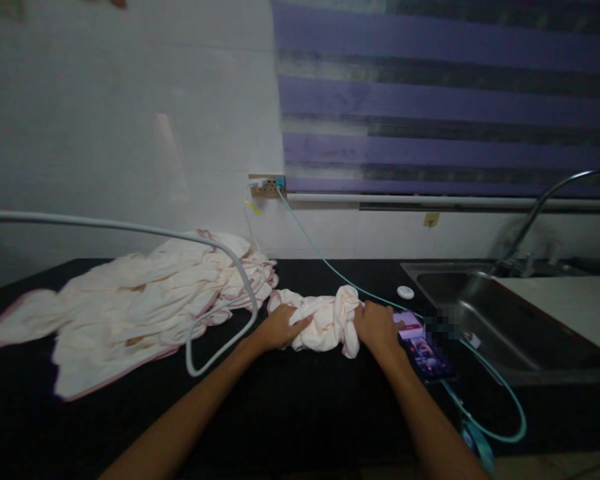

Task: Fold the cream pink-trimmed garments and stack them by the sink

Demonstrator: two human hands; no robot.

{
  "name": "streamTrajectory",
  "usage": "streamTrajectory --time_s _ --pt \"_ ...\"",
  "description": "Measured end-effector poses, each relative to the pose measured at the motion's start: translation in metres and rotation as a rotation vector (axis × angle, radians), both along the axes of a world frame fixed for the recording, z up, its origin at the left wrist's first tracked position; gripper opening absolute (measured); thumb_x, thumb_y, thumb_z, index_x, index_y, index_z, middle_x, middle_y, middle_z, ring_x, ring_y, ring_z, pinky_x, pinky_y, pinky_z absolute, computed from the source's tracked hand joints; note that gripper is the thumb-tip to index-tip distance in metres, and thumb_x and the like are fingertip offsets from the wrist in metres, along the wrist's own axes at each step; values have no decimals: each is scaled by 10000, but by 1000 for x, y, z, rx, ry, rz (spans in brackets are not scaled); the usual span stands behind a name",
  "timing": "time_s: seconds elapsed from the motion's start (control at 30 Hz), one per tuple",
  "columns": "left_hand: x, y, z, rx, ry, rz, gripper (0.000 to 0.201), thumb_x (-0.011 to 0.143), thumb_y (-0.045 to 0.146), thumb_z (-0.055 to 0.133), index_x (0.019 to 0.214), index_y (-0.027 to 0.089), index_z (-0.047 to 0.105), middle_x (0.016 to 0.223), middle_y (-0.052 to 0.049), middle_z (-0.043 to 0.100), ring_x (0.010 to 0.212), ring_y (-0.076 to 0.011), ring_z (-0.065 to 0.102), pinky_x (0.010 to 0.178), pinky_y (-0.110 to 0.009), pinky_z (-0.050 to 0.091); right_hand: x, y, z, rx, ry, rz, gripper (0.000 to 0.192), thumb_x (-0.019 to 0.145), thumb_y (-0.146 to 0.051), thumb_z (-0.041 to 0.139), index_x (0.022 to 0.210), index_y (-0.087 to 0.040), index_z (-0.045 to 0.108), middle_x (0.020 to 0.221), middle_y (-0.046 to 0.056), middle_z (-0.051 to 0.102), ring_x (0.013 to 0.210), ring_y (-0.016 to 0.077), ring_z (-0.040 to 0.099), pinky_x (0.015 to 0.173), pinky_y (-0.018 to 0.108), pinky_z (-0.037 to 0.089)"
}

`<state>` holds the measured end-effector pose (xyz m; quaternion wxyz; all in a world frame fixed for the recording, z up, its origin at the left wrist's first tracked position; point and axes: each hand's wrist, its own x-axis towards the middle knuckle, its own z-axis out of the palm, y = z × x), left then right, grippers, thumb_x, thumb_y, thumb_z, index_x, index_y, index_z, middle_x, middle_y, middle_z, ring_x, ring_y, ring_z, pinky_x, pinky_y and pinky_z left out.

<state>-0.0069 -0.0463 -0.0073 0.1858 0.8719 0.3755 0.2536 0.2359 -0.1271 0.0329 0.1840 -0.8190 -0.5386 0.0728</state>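
Note:
A bunched cream cloth with pink edging (325, 320) lies on the black counter (290, 407). My left hand (279, 328) grips its left end and my right hand (377, 327) grips its right end, so the cloth is held between them. Just right of my right hand a lit phone (425, 350) lies on the counter, partly under my wrist.
A pile of similar cream cloths (130, 300) covers the counter's left. A grey hose (220, 293) loops over it. A teal cable (495, 387) runs from the wall socket (267, 186) past the phone. A steel sink (490, 313) with faucet sits right; a small white disc (405, 292) lies near it.

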Motion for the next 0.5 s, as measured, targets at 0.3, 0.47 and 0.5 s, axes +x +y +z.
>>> streamTrajectory --time_s 0.3,0.47,0.5 --pt "-1 -1 2 15 94 40 562 974 647 408 813 165 648 818 -87 680 822 -224 601 773 -333 442 0 1 -2 167 -135 144 356 1015 -257 400 1265 -173 639 1308 168 645 1207 309 573 1004 460 452" --pt "-2 1 -1 55 61 45 543 967 644 432 854 167 667 864 -84 694 848 -227 609 825 -341 446 3 3 -5 94 -92 91 359 1024 -284 388 1236 -172 655 1322 173 632 1272 358 524 1050 587 410" --pt "-2 1 -1 56 50 41 538 966 641 439 839 170 667 843 -79 689 836 -226 606 823 -341 444 4 4 -5 71 -76 88 363 1024 -284 386 1229 -167 662 1332 182 626 1287 367 513 1047 607 407"
